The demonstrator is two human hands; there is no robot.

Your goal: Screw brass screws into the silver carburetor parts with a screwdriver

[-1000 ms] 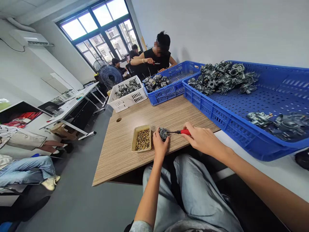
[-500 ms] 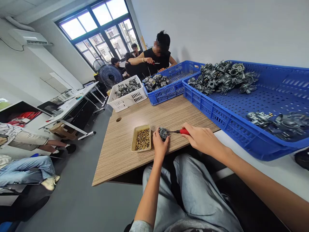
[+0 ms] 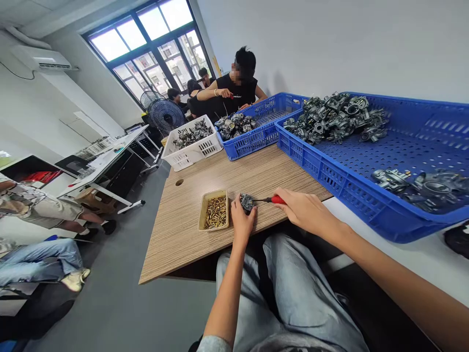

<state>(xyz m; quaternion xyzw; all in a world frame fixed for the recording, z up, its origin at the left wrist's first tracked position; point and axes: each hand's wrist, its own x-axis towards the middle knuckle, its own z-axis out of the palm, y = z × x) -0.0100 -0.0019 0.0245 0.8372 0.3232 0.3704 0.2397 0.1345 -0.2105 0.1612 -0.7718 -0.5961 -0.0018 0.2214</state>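
1. The screwdriver [image 3: 270, 199] lies level, red handle at 3 o'clock in the closed right hand [image 3: 301, 210], tip at 9 o'clock on the metal part [image 3: 247, 201].
2. The left hand [image 3: 242, 222] grips that part on the table [image 3: 183, 234] edge.
3. At 9 o'clock, the tan tray [image 3: 214, 213] holds brass screws; at 2 o'clock, the blue crate [image 3: 351, 181] holds grey castings.

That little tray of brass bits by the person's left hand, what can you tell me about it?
The tray is small, shallow and rectangular, tan in colour, likely plastic. It lies flat on the wooden table, near its front edge, and holds a heap of small brass-coloured screws. The left hand is just beside it, not touching.
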